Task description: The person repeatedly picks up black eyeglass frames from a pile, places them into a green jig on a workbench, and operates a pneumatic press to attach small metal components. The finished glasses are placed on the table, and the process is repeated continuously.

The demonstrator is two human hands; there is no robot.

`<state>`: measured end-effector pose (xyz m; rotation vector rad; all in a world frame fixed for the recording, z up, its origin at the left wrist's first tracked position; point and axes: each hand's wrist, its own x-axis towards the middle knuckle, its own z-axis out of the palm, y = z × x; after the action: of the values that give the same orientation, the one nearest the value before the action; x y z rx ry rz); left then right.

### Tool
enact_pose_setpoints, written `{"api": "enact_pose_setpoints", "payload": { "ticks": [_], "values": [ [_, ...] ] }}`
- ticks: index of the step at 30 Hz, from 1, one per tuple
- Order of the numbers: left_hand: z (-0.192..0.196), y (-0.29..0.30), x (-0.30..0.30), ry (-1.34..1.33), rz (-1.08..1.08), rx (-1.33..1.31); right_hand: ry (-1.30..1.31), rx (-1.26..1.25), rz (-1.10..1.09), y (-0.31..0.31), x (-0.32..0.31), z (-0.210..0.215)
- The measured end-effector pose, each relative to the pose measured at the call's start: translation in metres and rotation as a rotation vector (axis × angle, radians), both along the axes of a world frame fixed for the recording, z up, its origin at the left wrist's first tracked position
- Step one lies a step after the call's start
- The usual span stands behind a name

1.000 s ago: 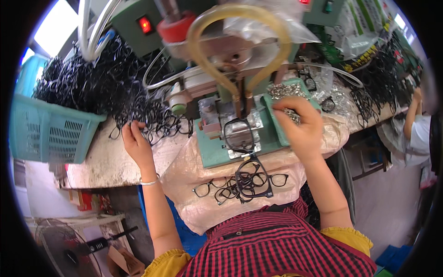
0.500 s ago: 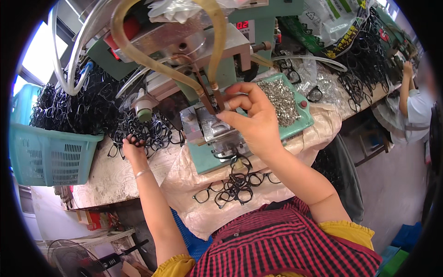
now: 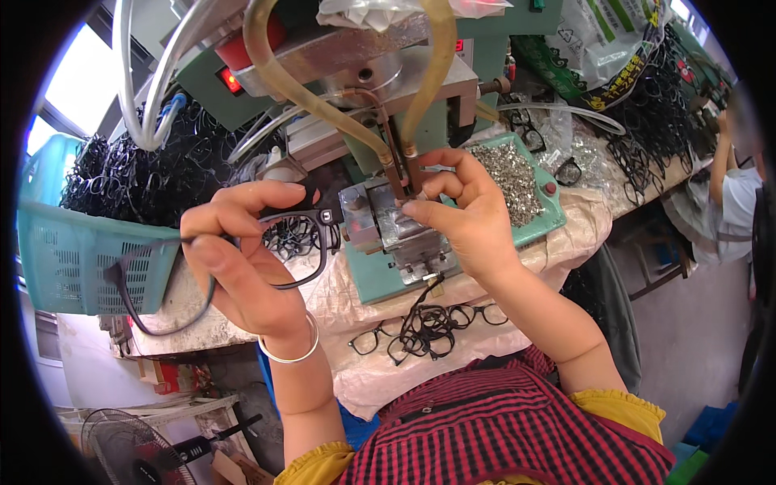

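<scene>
My left hand (image 3: 250,259) is raised at the left of the machine, its fingers closed round a black eyeglass frame (image 3: 324,250). One rim of that frame points toward the machine; the other hangs left of my hand. At the green machine, my right hand (image 3: 465,210) pinches close beside two copper-coloured tips (image 3: 402,182) above a metal fixture block (image 3: 404,230). A small shiny metal piece (image 3: 439,168) shows between its curled fingers; what the thumb and fingertip pinch is hidden. Several black eyeglass frames (image 3: 428,343) lie on the cloth below the fixture.
Right of the fixture a green tray (image 3: 552,214) bears many small metal pieces. A turquoise basket (image 3: 97,267) heaped with black frames stands at the left. Yellowish hoses (image 3: 271,81) loop down to the tips. Another person (image 3: 735,194) sits at the far right.
My left hand has come up and closer from the pile of frames, bringing one eyeglass frame. My right hand stays beside the copper tips. The view has shifted slightly.
</scene>
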<state>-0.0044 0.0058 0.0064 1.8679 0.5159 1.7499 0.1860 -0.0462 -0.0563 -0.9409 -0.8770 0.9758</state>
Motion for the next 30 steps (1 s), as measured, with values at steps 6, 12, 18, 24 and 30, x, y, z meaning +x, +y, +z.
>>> {"api": "enact_pose_setpoints", "payload": {
  "ticks": [6,12,18,24,30],
  "values": [
    [0.0,-0.027,0.012,-0.028,-0.079,-0.122,-0.144,-0.037,-0.019,-0.012,0.005,0.011],
    [-0.045,-0.072,0.034,-0.149,-1.11,-1.533,-1.185,-0.045,-0.403,-0.012,0.074,-0.035],
    [-0.059,-0.06,0.049,-0.224,-1.017,-1.579,-1.364,-0.126,-0.611,-0.02,0.116,-0.101],
    [-0.069,-0.06,0.04,-0.19,-1.057,-1.53,-1.529,0.054,-0.493,0.008,0.093,-0.084],
    [-0.106,-0.096,-0.032,0.074,-0.445,-1.053,-0.972,-0.099,-0.564,-0.018,0.122,-0.098]
  ]
}}
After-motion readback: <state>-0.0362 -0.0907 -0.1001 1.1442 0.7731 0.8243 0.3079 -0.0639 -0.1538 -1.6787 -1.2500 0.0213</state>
